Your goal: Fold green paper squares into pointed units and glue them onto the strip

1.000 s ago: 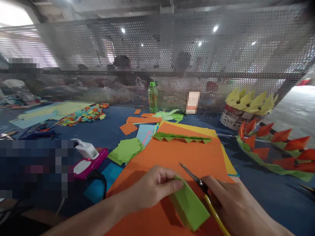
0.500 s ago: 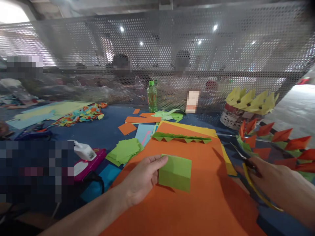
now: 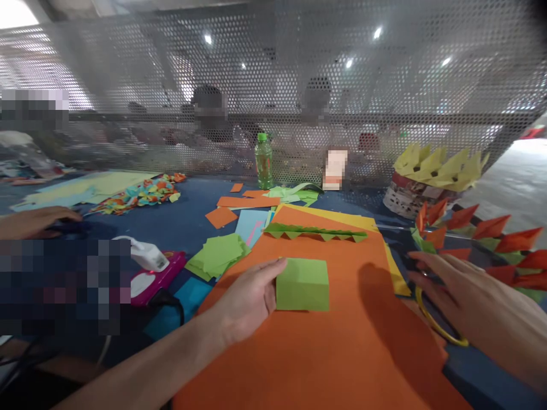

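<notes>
My left hand [image 3: 252, 293] pinches the left edge of a creased green paper piece [image 3: 304, 286], thumb on top. The paper lies over a large orange sheet [image 3: 307, 359]. To the right, my right hand [image 3: 474, 299] stretches its fingers over the scissors, whose yellow handle [image 3: 440, 327] shows below them; the blades are mostly hidden. Just beyond the green paper is a folded green zigzag strip [image 3: 316, 231]. Orange-and-green pointed paper folds [image 3: 496, 233] sit beyond my right hand.
Green squares [image 3: 216, 256] are piled at left, by a magenta power strip [image 3: 173, 273] with a white plug. A green bottle [image 3: 264, 162] stands at the back, a yellow paper crown [image 3: 440, 168] at back right. Another person's hand [image 3: 38, 222] is at far left.
The scissors have gone down beside the orange sheet, and my right hand's fingers have opened from around them. The green paper is lower and flatter. Another person's hand has appeared at left.
</notes>
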Motion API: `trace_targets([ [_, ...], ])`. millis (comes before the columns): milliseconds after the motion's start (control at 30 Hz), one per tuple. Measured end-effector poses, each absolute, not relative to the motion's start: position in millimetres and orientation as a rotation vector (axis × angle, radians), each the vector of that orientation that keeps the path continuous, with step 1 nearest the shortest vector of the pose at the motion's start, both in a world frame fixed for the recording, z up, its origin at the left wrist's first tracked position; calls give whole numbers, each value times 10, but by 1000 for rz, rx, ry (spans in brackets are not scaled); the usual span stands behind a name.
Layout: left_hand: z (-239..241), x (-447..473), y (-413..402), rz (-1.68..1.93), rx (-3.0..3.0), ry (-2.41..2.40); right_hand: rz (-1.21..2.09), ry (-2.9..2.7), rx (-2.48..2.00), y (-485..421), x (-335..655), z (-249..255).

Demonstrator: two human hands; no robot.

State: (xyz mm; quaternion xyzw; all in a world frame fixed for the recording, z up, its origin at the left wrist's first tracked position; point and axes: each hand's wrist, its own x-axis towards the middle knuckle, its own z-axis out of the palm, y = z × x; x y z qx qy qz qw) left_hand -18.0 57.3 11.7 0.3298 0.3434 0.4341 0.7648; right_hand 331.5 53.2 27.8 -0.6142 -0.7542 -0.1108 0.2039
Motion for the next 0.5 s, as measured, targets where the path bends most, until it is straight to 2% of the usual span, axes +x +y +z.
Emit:
trace_targets([
  [267,121,-170,550,928,731,734,498,-2364,-1402,459,2605,313],
  [367,146,-195,548,973,744,747,565,-2426,-1360,491,2491,287],
  [500,181,-235,576,1078,775,755,458,-2567,-1256,435,2384,259],
])
